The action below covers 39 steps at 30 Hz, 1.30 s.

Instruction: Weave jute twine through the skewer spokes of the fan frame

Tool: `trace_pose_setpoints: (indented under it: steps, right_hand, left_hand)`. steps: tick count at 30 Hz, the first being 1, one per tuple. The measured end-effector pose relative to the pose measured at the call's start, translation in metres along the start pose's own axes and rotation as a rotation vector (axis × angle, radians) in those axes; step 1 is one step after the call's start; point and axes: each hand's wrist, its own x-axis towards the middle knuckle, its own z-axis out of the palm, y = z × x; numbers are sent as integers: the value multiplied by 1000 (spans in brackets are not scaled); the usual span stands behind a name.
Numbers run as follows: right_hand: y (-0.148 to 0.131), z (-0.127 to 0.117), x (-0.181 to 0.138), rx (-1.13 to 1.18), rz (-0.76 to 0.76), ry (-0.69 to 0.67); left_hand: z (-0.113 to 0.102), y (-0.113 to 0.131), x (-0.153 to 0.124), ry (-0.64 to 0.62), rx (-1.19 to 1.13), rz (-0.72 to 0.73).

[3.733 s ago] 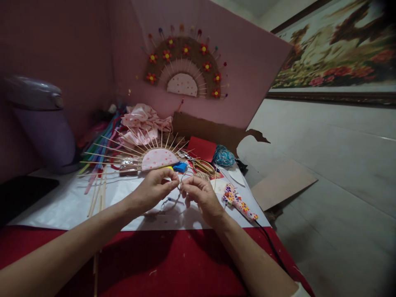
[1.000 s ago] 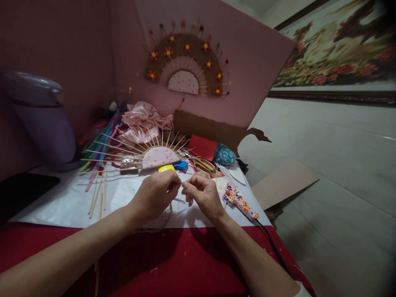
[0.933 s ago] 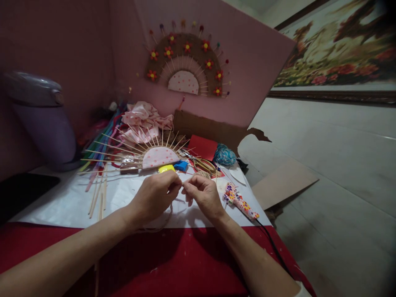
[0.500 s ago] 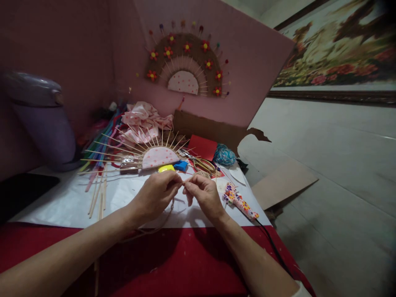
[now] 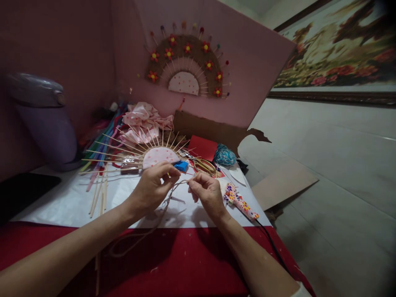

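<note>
My right hand [image 5: 208, 196] pinches one end of a length of beige twine [image 5: 167, 204] between thumb and fingertips. The twine sags leftward past my left hand [image 5: 154, 187] and loops down over the red cloth. My left hand is a little apart from the right, its fingers curled and closed near the strand; what lies between its fingertips is too small to make out. Just beyond it rests a half-round piece covered in pink dotted fabric [image 5: 159, 156], with thin sticks fanning out from its curved edge. A blue packet [image 5: 181, 166] is beside that piece.
Scissors [image 5: 204, 166], a red card [image 5: 202, 147] and blue yarn [image 5: 225, 155] are behind my right hand. A flower-patterned tool with a cord [image 5: 241, 202] lies right. Loose sticks [image 5: 100, 194], colourful pipe cleaners [image 5: 103, 140] and a purple bottle [image 5: 46, 119] are left. A decorated half-ring [image 5: 193, 49] hangs behind.
My hands have moved apart; the left has shifted slightly left and up, now covering the yellow packet. More of the twine shows between them, and its loop hangs lower over the red cloth.
</note>
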Motion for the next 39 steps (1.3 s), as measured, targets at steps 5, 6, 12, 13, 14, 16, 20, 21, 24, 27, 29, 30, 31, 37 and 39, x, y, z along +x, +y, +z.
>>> trace_pose_setpoints:
  steps: [5, 6, 12, 13, 14, 16, 20, 21, 24, 27, 29, 30, 31, 37, 39]
  right_hand:
    - [-1, 0, -3, -47, -30, -39]
    - [-1, 0, -3, -47, -31, -43]
    - [0, 0, -3, -25, 6, -60]
    - [0, 1, -3, -24, 14, -79]
    - [1, 2, -3, -20, 23, -106]
    - [2, 3, -3, -1, 44, -166]
    - [2, 4, -1, 84, 89, -218]
    - [2, 4, -1, 99, 90, -213]
    - [0, 3, -1, 116, 100, -213]
    - [1, 4, -1, 131, 117, -227]
    - [2, 5, -1, 150, 115, -210]
    - [3, 4, -1, 159, 113, -202]
    - [3, 4, -1, 168, 113, -199]
    - [7, 2, 0, 261, 178, -219]
    - [8, 2, 0, 303, 203, -213]
  left_hand:
    - [5, -5, -3, -113, 41, 29]
    - [5, -5, -3, -132, 53, 12]
    - [6, -1, -5, -162, 79, -16]
    - [6, 0, -6, -154, 84, -14]
    - [6, -1, -6, -145, 93, -10]
    - [6, -2, -6, -131, 120, -6]
    - [6, -7, -6, -133, 168, 12]
    - [6, -8, -6, -134, 171, 16]
    - [5, -11, -6, -124, 190, 25]
    - [6, -12, -6, -97, 219, 40]
    - [6, -12, -6, -99, 209, 42]
    - [7, -12, -6, -110, 199, 39]
    - [7, -11, -7, -123, 190, 36]
    - [9, -8, -7, -143, 180, -5]
    - [10, -7, -7, -129, 172, -30]
